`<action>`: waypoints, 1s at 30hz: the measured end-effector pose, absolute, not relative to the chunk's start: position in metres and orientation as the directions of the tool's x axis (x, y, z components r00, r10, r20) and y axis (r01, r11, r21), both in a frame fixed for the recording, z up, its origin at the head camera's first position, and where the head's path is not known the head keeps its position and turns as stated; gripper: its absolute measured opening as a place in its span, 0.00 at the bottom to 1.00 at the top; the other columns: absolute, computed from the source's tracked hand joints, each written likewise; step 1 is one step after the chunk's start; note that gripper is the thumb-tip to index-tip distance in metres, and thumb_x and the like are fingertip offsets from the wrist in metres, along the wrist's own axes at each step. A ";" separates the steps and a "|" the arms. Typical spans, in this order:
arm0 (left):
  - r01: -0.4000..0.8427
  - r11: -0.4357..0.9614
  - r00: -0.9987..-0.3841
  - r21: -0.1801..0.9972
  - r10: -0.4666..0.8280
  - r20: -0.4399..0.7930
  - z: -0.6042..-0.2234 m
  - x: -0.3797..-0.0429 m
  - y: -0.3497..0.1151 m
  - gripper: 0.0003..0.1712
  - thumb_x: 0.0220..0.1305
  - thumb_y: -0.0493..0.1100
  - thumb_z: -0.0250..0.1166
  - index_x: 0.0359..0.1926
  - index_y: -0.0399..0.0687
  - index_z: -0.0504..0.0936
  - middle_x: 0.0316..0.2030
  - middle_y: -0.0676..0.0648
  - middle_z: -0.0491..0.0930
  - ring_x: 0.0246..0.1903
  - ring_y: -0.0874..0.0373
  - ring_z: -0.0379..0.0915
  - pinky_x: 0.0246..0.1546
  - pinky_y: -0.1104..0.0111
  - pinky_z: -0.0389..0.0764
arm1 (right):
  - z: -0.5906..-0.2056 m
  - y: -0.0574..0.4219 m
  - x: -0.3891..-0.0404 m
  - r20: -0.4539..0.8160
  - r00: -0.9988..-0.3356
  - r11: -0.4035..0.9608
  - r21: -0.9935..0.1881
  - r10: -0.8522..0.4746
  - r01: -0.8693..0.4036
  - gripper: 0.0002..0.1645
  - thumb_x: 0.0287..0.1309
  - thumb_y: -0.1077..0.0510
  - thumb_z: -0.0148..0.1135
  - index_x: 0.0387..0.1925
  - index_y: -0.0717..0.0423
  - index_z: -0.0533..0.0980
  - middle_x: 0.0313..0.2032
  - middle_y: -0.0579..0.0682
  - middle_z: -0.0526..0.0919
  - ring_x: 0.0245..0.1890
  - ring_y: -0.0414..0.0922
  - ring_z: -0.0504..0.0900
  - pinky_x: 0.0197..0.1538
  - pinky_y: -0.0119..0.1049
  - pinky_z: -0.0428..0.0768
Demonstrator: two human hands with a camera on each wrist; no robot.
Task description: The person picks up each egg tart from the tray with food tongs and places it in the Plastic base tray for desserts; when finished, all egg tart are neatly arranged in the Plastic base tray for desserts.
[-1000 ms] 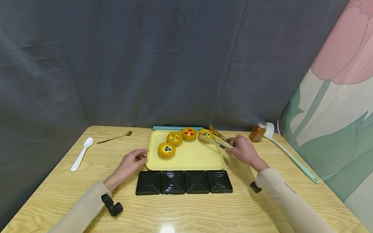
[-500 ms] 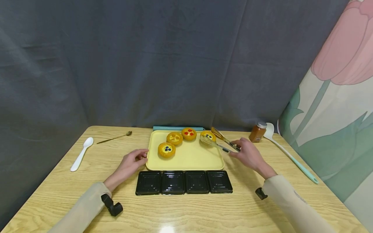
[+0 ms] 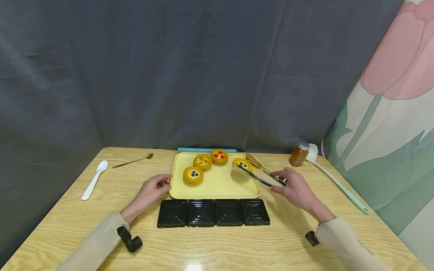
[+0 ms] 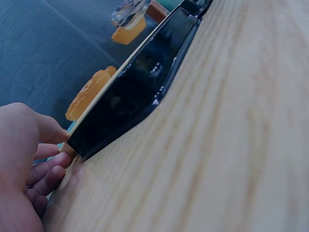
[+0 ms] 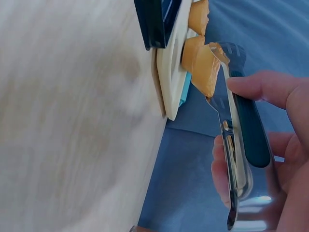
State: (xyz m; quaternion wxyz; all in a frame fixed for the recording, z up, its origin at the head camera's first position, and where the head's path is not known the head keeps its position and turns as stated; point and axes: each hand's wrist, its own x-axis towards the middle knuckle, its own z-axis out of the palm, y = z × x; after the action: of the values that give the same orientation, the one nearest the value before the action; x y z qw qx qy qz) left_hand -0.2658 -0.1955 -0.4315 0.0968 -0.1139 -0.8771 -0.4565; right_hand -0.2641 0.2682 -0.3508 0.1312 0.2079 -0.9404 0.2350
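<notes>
My left hand [image 3: 154, 188] pinches the left edge of the yellow tray [image 3: 220, 188] between thumb and fingers. Metal tongs with dark grips [image 3: 261, 177] are held in my right hand [image 3: 296, 188], over the tray's right side. A blueberry tart [image 5: 205, 72] sits between the tong ends. Judging by both wrist views, it appears raised a little off the tray. On the tray's left half lie another blueberry tart [image 3: 193, 175], a yellow-topped tart [image 3: 202, 162] and a red-topped tart [image 3: 219, 156]. The undersides of the tarts are hidden in the head view.
A black tray with several square compartments [image 3: 213, 213] stands in front of the yellow tray. Left lie a white spoon [image 3: 95, 180] and a thin gold spoon [image 3: 132, 162]. A jar [image 3: 299, 154] and long-handled spatula [image 3: 339, 180] are right. A teal strip [image 3: 207, 150] lies behind.
My right hand has moved back toward me and to the right with the tongs, whose ends now flank the right blueberry tart. That tart has shifted slightly nearer. My left hand stays put.
</notes>
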 end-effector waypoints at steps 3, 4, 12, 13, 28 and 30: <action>0.291 0.559 -0.954 0.777 0.112 0.277 -0.432 -0.266 -0.195 0.23 0.66 0.35 0.65 0.61 0.33 0.78 0.43 0.46 0.80 0.42 0.53 0.74 0.46 0.59 0.74 | -0.352 0.271 -0.254 0.344 -0.879 0.799 -0.394 -0.330 -0.454 0.27 0.53 0.60 0.76 0.53 0.68 0.81 0.36 0.52 0.78 0.30 0.45 0.71 0.32 0.39 0.69; 0.293 0.558 -0.954 0.776 0.113 0.278 -0.432 -0.266 -0.195 0.23 0.66 0.35 0.65 0.61 0.33 0.78 0.43 0.46 0.80 0.42 0.53 0.74 0.46 0.59 0.74 | -0.352 0.273 -0.251 0.343 -0.880 0.799 -0.395 -0.330 -0.454 0.27 0.53 0.60 0.75 0.53 0.68 0.81 0.36 0.52 0.78 0.30 0.44 0.70 0.32 0.39 0.69; 0.295 0.549 -0.954 0.782 0.119 0.276 -0.431 -0.264 -0.196 0.23 0.67 0.34 0.65 0.61 0.32 0.78 0.43 0.46 0.80 0.41 0.53 0.73 0.44 0.62 0.75 | -0.350 0.278 -0.227 0.322 -0.889 0.792 -0.420 -0.327 -0.443 0.27 0.52 0.61 0.76 0.54 0.66 0.81 0.34 0.48 0.76 0.28 0.43 0.68 0.29 0.35 0.69; 0.294 0.547 -0.954 0.784 0.118 0.275 -0.431 -0.265 -0.196 0.23 0.66 0.34 0.65 0.61 0.32 0.78 0.43 0.46 0.80 0.41 0.53 0.73 0.44 0.62 0.75 | -0.350 0.279 -0.223 0.319 -0.890 0.791 -0.423 -0.326 -0.442 0.27 0.52 0.61 0.76 0.54 0.66 0.81 0.34 0.48 0.76 0.28 0.43 0.68 0.29 0.35 0.69; 0.298 0.552 -0.952 0.779 0.117 0.282 -0.431 -0.264 -0.195 0.23 0.66 0.34 0.66 0.60 0.32 0.79 0.43 0.46 0.80 0.41 0.54 0.73 0.43 0.64 0.74 | -0.348 0.292 -0.178 0.323 -0.891 0.797 -0.416 -0.319 -0.437 0.28 0.50 0.59 0.78 0.54 0.60 0.82 0.32 0.40 0.71 0.31 0.38 0.67 0.30 0.33 0.68; 0.293 0.552 -0.954 0.781 0.115 0.277 -0.431 -0.264 -0.196 0.23 0.66 0.35 0.66 0.61 0.32 0.78 0.43 0.46 0.80 0.41 0.54 0.73 0.43 0.63 0.75 | -0.348 0.294 -0.174 0.317 -0.894 0.798 -0.421 -0.316 -0.431 0.28 0.50 0.58 0.78 0.54 0.59 0.82 0.32 0.40 0.71 0.32 0.38 0.67 0.30 0.33 0.67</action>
State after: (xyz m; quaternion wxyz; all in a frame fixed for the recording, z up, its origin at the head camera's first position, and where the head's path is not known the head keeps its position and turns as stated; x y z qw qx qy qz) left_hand -0.2641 -0.1957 -0.4310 0.0972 -0.1165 -0.8756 -0.4587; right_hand -0.1736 0.2939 -0.3481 0.1163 0.1984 -0.9410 0.2483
